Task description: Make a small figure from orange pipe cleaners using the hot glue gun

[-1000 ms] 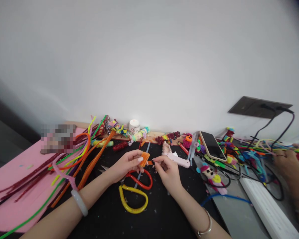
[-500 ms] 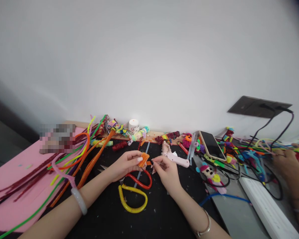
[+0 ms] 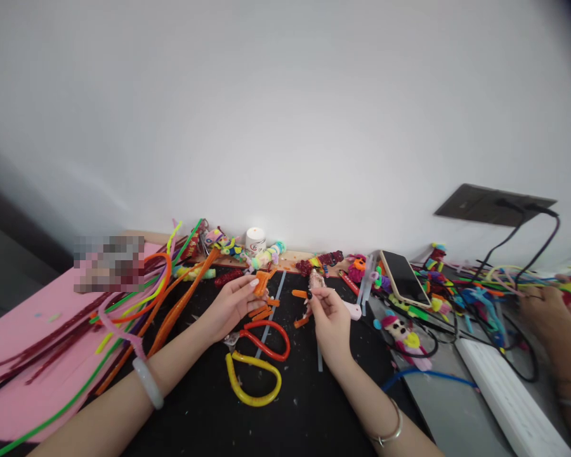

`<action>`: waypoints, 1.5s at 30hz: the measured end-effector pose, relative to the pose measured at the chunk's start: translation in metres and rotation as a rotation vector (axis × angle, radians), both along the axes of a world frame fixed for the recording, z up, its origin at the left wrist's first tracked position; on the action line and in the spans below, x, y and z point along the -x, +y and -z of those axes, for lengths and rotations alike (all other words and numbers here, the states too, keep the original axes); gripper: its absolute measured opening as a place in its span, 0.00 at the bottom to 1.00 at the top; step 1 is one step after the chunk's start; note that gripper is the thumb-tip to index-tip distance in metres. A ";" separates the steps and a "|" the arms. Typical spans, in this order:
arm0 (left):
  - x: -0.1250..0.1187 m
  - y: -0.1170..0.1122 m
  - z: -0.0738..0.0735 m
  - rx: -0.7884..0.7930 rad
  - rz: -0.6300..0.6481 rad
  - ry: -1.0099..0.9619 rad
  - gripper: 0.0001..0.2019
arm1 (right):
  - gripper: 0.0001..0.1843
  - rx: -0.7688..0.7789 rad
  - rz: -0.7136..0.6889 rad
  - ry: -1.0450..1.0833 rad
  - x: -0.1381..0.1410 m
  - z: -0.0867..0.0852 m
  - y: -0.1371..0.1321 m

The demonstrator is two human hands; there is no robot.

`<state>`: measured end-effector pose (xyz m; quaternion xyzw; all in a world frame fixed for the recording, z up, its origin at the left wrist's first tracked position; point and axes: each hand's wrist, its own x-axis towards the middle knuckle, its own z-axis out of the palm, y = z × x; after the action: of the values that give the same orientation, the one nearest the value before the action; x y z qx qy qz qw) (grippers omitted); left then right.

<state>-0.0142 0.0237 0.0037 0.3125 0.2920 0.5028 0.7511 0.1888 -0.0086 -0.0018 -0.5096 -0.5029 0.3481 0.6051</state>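
My left hand (image 3: 231,303) pinches a small bundle of short orange pipe-cleaner pieces (image 3: 261,282) above the black mat (image 3: 285,406). My right hand (image 3: 329,312) pinches a single short orange piece (image 3: 299,294) a little to the right of it. Several more short orange pieces (image 3: 262,311) lie on the mat between the hands. Scissors with red and yellow handles (image 3: 259,362) rest just below my hands.
Long pipe cleaners (image 3: 137,311) fan across pink foam (image 3: 23,330) on the left. Small craft figures (image 3: 266,255) and a white jar (image 3: 255,240) line the wall. A glue gun (image 3: 349,308), phone (image 3: 403,278), cables, a white power strip (image 3: 509,393) and another person's hand (image 3: 552,317) lie right.
My hands have moved apart and slightly away from me. The orange bundle stayed in my left hand, one piece went with my right, and several pieces now lie on the mat.
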 end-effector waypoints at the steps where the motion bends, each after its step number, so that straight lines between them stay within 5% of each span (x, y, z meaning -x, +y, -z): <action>1: 0.001 0.001 0.000 0.003 -0.034 -0.003 0.09 | 0.04 0.002 -0.002 0.008 0.000 0.000 0.000; 15: 0.005 0.010 0.006 -0.049 -0.256 -0.022 0.04 | 0.04 -0.035 0.020 -0.010 -0.001 0.000 0.000; 28: 0.007 0.000 -0.001 -0.012 0.176 -0.246 0.05 | 0.03 0.002 -0.112 -0.086 0.005 0.002 -0.004; 45: 0.007 -0.005 -0.010 0.009 0.227 -0.089 0.08 | 0.03 -0.020 -0.022 -0.119 0.000 0.002 -0.001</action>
<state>-0.0208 0.0191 0.0133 0.3176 0.2232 0.4268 0.8168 0.1888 -0.0101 -0.0043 -0.5176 -0.5470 0.3188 0.5756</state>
